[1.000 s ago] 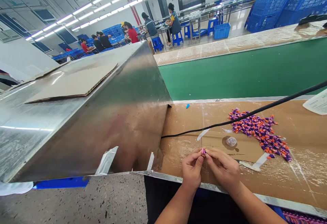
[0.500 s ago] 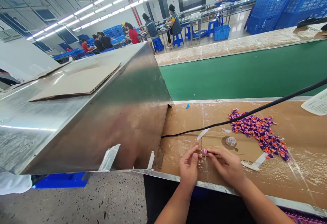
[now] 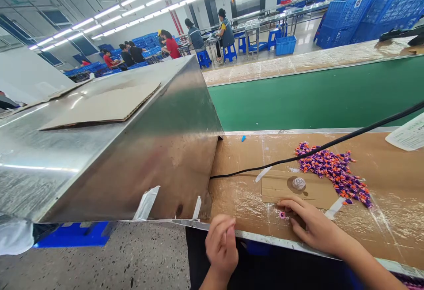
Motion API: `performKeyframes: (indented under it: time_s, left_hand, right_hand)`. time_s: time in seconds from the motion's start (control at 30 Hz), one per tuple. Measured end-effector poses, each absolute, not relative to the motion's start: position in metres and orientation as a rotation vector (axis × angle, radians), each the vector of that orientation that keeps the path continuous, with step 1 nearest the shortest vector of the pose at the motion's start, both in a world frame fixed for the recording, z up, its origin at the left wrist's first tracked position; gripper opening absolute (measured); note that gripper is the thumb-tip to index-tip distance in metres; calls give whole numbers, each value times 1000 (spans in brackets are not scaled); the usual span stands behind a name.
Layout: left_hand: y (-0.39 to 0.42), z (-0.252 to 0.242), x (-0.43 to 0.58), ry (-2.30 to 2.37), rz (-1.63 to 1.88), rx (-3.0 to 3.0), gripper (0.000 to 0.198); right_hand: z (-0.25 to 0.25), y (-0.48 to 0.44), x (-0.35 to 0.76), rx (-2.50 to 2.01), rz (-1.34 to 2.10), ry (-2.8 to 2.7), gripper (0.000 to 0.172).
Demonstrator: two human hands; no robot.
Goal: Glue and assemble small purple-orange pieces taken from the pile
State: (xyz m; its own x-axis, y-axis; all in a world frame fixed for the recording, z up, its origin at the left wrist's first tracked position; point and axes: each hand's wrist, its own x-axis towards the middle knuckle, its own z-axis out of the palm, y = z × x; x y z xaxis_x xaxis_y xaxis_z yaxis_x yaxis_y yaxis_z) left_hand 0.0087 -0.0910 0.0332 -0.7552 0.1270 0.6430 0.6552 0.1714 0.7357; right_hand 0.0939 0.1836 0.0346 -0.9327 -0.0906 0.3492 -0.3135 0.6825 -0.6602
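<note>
Okay so, 1 small pink-purple piece sits on the cardboard, loose-looking, by the parted fingers of the right hand. Left hand is curled at the near edge, can't tell if it's holding anything. Farther right there's a purple-and-orange pile, probably finished ones; no clue what's left.

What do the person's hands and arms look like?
The left hand and right hand wear no gloves, and I see no rings. The forearms show no sleeves, watch or bracelet. Black clothing covers the lap.
</note>
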Motion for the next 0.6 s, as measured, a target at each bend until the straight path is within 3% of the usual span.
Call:
performKeyframes:
  time_s: [0.23, 0.33, 0.5, 0.6]
  left_hand:
    - [-161, 59, -7, -1647, -1375, -511, 39]
    - [-173, 66, -35, -1528, -1431, -318, 37]
    - [-169, 75, -68, -1359, -1442, -32, 43]
    - [-170, 88, -71, -1416, -1426, 178, 49]
  right_hand:
    - [11, 178, 104, 127, 1067, -2544, 27]
    - [16, 171, 94, 162, 1021, -2522, 19]
    - [16, 173, 110, 161, 938, -2382, 24]
    - [0, 216, 176, -218, 778, -2234, 24]
